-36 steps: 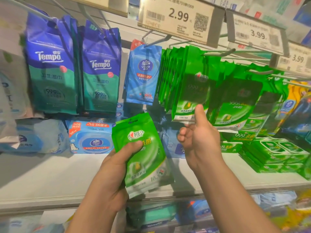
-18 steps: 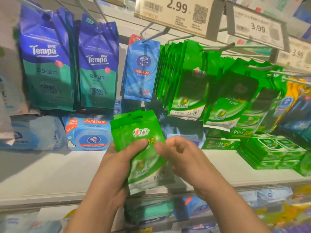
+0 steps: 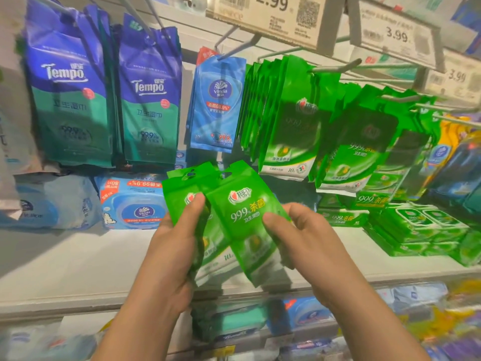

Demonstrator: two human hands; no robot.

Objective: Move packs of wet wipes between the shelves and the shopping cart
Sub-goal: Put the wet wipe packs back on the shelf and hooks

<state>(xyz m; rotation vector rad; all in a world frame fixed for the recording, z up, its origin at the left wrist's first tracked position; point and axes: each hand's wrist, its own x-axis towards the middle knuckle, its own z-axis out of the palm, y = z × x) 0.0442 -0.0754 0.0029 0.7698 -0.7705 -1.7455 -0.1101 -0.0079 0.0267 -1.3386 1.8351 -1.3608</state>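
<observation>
Two green packs of wet wipes are fanned apart in front of the shelf. My left hand grips the left green pack, thumb on its front. My right hand pinches the right green pack, which tilts right and overlaps the other. More green packs of the same kind hang on metal hooks just above and to the right. No shopping cart is in view.
Purple-and-teal Tempo packs hang at the left, a blue Vinda pack in the middle. Blue boxed wipes and stacked green packs lie on the white shelf. Price tags jut out overhead. A lower shelf holds more packs.
My right hand came down from the hanging green packs to the packs in my left hand. It has drawn one pack off to the right, so two packs now show fanned apart.
</observation>
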